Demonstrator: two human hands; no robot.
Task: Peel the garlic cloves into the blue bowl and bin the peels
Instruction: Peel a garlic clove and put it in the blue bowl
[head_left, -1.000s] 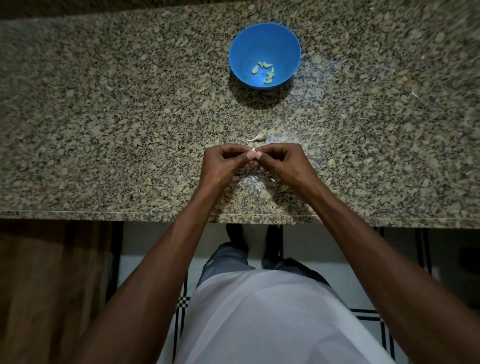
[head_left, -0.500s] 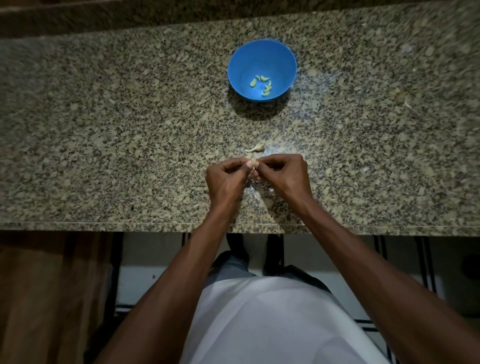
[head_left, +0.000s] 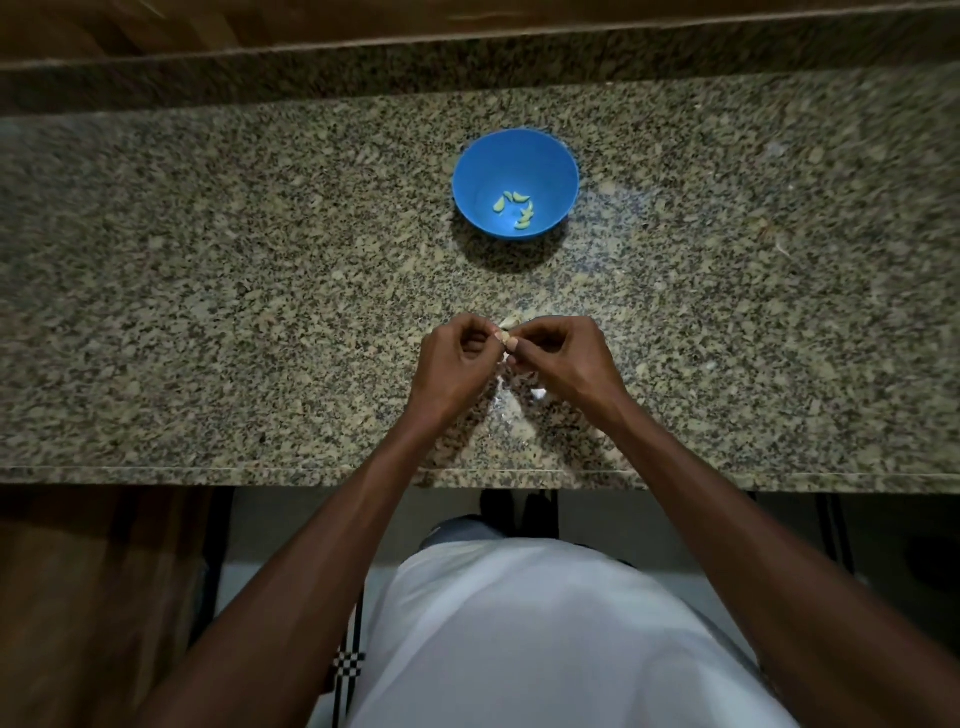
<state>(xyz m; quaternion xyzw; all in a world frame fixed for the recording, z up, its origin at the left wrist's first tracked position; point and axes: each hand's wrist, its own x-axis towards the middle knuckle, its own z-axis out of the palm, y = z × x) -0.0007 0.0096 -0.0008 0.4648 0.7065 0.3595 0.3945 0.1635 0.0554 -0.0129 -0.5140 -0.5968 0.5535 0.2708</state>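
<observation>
Garlic clove (head_left: 505, 344) sits pinched between both hands, low over the granite counter (head_left: 208, 312) near its front edge. Left hand (head_left: 457, 364) and right hand (head_left: 561, 358) have fingers curled in, thumb and forefinger tips meeting on the clove from either side, so both are clamped on it, not spread. Only a pale sliver of the clove shows between the fingertips; can't tell its long axis or how much skin is left on it.

Key relation: blue bowl (head_left: 470, 171) lies straight ahead of the grip, farther from the person, well apart from the hands, w/ bare counter between. It's roughly centred on the gap between the hands, maybe a touch toward the right hand, so either could reach; right looks marginally nearer. Several peeled cloves (head_left: 514, 208) already lie in the bowl bottom, yellowish.

Another pale bit, prob. an unpeeled clove (head_left: 511, 322), lies on the counter just beyond the fingertips, partly hidden by them. White scrap of peel (head_left: 539, 394) shows under the right hand, half covered by the wrist. More peel flecks may be there but the speckled stone hides them. No bin in view. Judging by this, peeling is mid-way; binning not started.
</observation>
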